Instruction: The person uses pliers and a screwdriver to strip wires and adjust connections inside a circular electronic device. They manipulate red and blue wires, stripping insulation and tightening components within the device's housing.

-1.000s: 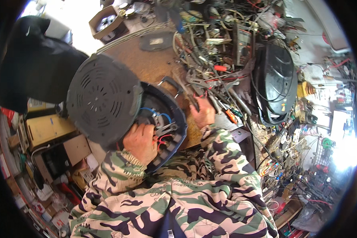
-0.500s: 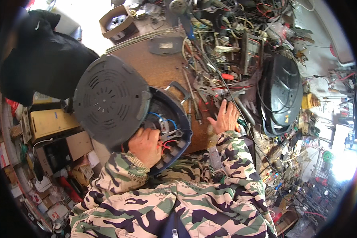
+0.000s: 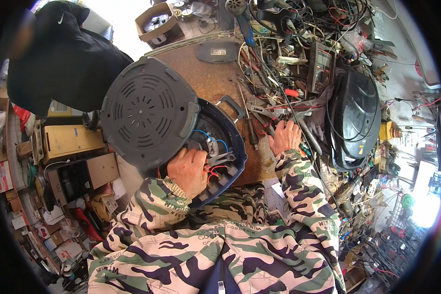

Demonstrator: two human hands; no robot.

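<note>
An appliance base (image 3: 237,169), dark blue and bowl-like with blue and red wires inside, rests tilted against my lap at the table's near edge. Its round grey vented bottom cover (image 3: 141,111) stands swung out to the left. My left hand (image 3: 187,171) is closed at the base's left side, below the cover's edge. Metal plier jaws (image 3: 221,159) stick out from that hand over the wires. My right hand (image 3: 285,138) reaches into the tools at the table's right, fingers together and bent down. What lies under its fingertips is hidden. Pliers with red handles (image 3: 264,128) lie beside it.
A black lidded appliance (image 3: 355,120) stands at the right, a cable across it. Tools, cables and a multimeter (image 3: 321,66) crowd the far right of the wooden table (image 3: 208,76). A cardboard box (image 3: 157,24) sits at the back; a black-clothed person (image 3: 66,61) is far left.
My right hand has gone from spread fingers to fingers drawn together and bent onto the tools. My left hand stays at the base. The whole view has shifted slightly.
</note>
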